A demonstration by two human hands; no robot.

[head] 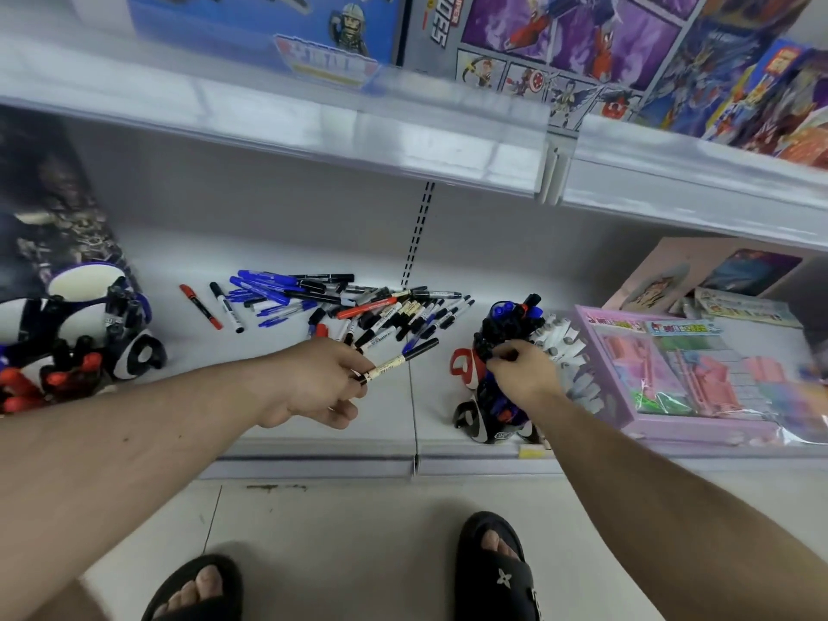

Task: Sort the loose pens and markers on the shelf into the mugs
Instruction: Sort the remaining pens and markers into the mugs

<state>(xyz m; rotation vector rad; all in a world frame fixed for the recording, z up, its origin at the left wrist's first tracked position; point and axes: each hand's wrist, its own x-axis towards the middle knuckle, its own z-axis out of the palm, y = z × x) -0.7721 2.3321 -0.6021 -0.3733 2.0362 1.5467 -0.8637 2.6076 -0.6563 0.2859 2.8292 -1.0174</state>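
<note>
Marker (400, 358) pinched in left hand (320, 380) fingers; right hand (522, 367) fingers closed on mug's (488, 419) pens.

Place: a shop, in its toy and stationery aisle.
Shelving: white metal retail shelf (286, 423) with slotted back upright (416, 235) and clear plastic price-strip rail (313, 141) along the upper edge.
Stock above: boxed building-brick toy sets with printed figures (560, 51), stood side by side.
Stock right: sealed lilac boxed toy set (681, 374).
Floor: pale tiles (358, 531).
</note>
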